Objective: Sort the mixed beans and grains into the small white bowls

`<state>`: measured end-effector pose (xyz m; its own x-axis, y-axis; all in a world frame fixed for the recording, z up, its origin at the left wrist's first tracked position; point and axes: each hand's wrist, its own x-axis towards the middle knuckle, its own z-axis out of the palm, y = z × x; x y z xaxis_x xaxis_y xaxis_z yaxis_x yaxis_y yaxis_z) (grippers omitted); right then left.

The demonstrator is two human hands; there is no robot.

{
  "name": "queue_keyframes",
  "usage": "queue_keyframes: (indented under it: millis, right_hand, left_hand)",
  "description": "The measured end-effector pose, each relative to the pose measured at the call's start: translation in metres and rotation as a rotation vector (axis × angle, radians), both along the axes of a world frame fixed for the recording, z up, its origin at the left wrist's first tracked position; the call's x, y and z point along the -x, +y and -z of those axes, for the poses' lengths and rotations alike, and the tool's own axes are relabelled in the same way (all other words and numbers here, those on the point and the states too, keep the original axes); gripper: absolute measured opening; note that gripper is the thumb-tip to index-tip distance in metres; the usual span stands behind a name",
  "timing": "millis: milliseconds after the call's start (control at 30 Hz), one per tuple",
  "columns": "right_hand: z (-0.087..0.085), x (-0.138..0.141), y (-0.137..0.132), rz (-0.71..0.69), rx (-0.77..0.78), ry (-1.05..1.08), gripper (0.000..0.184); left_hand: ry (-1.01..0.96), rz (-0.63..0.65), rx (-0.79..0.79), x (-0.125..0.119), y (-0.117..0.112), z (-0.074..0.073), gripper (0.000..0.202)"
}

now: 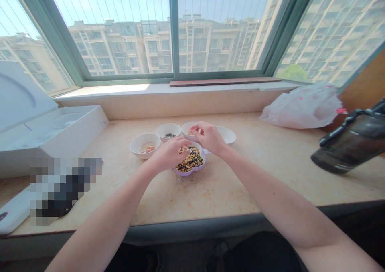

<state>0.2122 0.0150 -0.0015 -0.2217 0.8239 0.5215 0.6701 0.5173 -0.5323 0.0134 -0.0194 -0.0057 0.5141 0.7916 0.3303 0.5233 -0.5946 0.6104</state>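
My left hand (168, 154) is over the left rim of a purple lobed bowl (189, 173), its thumb and fingers apart. Mixed beans (192, 160), black, yellow and pale, fill that bowl. My right hand (209, 136) reaches over a white bowl (185, 127) behind it, fingertips pinched together above the rim; anything between them is too small to name. Some yellowish pieces show in this partly hidden bowl. Left of it, a white bowl (164, 128) holds black beans (170, 136). Further left, another white bowl (136, 146) contains pale and reddish pieces (148, 147).
A fourth white bowl (230, 136) sits right of my right hand. An open white box (75, 123) and a blurred-out dark object (66, 188) lie on the left. On the right are a plastic bag (300, 107) and a dark bottle (345, 144). Windows rise behind the counter.
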Motion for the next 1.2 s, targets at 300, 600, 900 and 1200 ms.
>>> queue_keyframes:
  millis: [300, 600, 900, 1200]
  right_hand:
    - [0.008, -0.012, 0.025, 0.222, 0.075, -0.230, 0.021]
    - [0.008, -0.009, 0.021, 0.249, 0.092, -0.221, 0.024]
    - [0.004, -0.013, 0.017, 0.231, 0.105, -0.197, 0.020]
    - [0.003, -0.013, 0.015, 0.207, 0.100, -0.173, 0.019]
  left_hand:
    - [0.361, 0.245, -0.072, 0.007, -0.004, -0.008, 0.018]
    - [0.380, 0.256, -0.113, 0.004, -0.001, 0.000, 0.017]
    - [0.458, 0.254, -0.230, -0.004, -0.003, -0.001, 0.022]
    - [0.360, 0.149, -0.181, -0.002, -0.005, -0.005, 0.017]
